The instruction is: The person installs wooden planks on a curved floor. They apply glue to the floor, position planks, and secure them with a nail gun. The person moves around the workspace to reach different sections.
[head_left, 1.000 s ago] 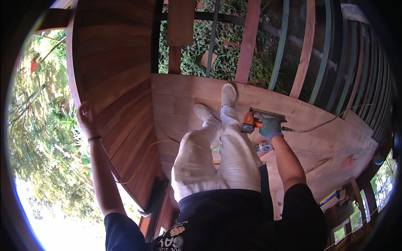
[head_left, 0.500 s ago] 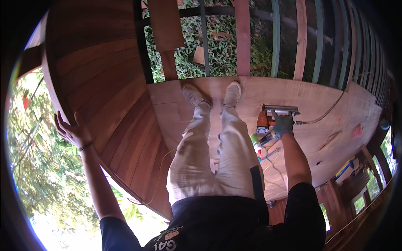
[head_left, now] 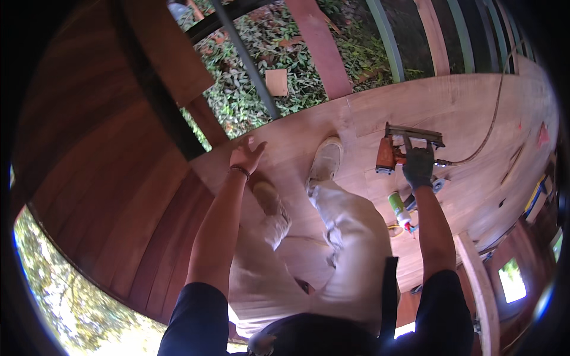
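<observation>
In a dark work glove, my right hand point(head_left: 420, 167) is wrapped round the handle of an orange and grey nail gun point(head_left: 388, 155). An air hose point(head_left: 484, 142) runs from the tool's rear toward the upper right. One gloved finger is stretched toward the tool's long magazine. My bare left hand point(head_left: 246, 155), with a bracelet at the wrist, is open with fingers apart. It is over the left part of a plywood floor point(head_left: 374, 127), near the edge by the open joists; whether it touches the wood, I cannot tell. My shoes stand on the plywood.
A green and white bottle with a red tip point(head_left: 399, 209) lies right of my leg. Beyond the plywood edge, joists point(head_left: 320, 47) span a gap above leafy ground, where a square offcut point(head_left: 276, 82) lies. Curved wooden planks point(head_left: 113, 219) rise at left.
My left hand has swung from the far left, beside the planks, inward over the plywood. The right hand has carried the nail gun slightly right. The view has turned, and my legs have shifted.
</observation>
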Tool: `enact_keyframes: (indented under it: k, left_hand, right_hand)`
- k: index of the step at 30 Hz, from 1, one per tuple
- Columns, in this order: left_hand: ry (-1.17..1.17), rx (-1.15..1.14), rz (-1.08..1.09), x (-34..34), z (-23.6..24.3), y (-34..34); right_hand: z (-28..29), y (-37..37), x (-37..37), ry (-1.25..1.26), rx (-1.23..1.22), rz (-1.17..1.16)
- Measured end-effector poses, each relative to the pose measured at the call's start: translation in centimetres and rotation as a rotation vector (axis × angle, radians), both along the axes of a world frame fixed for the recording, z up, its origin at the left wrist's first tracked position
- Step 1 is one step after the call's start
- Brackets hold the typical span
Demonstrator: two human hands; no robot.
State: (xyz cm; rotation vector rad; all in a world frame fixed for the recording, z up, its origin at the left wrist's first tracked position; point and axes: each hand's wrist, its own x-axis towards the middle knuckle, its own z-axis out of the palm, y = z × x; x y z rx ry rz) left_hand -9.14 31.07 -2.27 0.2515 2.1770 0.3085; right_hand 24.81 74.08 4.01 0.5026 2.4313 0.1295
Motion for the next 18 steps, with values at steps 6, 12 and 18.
enact_keyframes:
  k: [6,12,18]
  left_hand:
    - [-0.127,-0.083,-0.327,-2.3,-15.1,3.4]
    - [-0.018,-0.159,-0.531,-0.8,-16.7,4.8]
    - [0.081,-0.242,-0.443,1.0,-15.9,5.8]
  right_hand:
    - [-9.5,2.2,5.4,0.286,0.171,-0.149]
    - [-15.3,-0.1,7.3,0.459,0.199,-0.335]
    - [-18.2,0.2,7.9,0.650,0.287,-0.308]
